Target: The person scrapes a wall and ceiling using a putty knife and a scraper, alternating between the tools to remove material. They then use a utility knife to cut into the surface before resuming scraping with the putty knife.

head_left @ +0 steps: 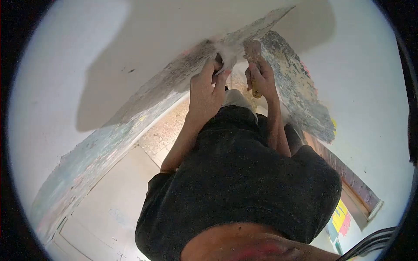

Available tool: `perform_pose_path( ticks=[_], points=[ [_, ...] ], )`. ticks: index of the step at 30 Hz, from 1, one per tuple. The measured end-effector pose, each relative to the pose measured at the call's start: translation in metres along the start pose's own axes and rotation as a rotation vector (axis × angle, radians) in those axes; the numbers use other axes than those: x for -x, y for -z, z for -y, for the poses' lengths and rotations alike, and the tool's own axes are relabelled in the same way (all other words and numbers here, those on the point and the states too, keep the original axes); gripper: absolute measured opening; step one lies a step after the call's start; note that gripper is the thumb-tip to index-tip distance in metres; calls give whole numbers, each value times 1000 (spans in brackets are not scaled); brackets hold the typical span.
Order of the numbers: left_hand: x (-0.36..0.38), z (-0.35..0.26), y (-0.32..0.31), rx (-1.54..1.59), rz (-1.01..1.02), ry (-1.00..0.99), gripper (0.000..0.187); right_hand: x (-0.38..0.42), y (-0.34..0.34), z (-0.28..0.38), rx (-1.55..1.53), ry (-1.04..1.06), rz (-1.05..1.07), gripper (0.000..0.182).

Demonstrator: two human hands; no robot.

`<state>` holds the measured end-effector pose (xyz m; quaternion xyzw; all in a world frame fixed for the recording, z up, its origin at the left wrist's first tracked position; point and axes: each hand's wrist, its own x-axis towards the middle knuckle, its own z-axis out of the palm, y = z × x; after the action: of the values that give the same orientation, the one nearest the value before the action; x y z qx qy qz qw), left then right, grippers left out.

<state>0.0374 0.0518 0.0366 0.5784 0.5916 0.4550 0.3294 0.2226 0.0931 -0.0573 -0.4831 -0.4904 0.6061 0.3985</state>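
Note:
My right hand [262,77] is closed around a putty knife [252,48]. Its broad, dirty blade points up toward the wall, and the yellowish handle end shows below my fingers. To its left, my left hand [207,92] pinches a thin flat piece [227,64] with a dark edge, close against the left wall; its kind is not clear. Both hands are near the corner where two walls meet. The left wall's stripped band [161,80] is grey and patchy. A rough grey and tan patch [289,78] covers the lower right wall.
Crumbs and debris lie on the floor [167,126] below the corner. White paint [365,87] borders the rough patch on the right. A framed recess [355,191] is at lower right, with dark cables [374,241] nearby. Pale panels [109,191] stand at lower left.

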Motion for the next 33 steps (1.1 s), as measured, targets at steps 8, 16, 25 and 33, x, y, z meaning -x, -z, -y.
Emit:
perform_pose_path(
  ticks=[8, 16, 25, 33],
  points=[
    [19, 19, 47, 22, 236, 199, 23, -12, -48, -17, -29, 225, -76, 32],
    [71, 70, 82, 220, 0, 395, 17, -39, -28, -15, -111, 231, 121, 34],
    [75, 74, 74, 351, -34, 388, 14, -51, -15, -9, 14, 349, 196, 34],
    [84, 62, 64, 413, -161, 418, 18, -56, -6, -1, 100, 356, 180, 42]
  ],
)
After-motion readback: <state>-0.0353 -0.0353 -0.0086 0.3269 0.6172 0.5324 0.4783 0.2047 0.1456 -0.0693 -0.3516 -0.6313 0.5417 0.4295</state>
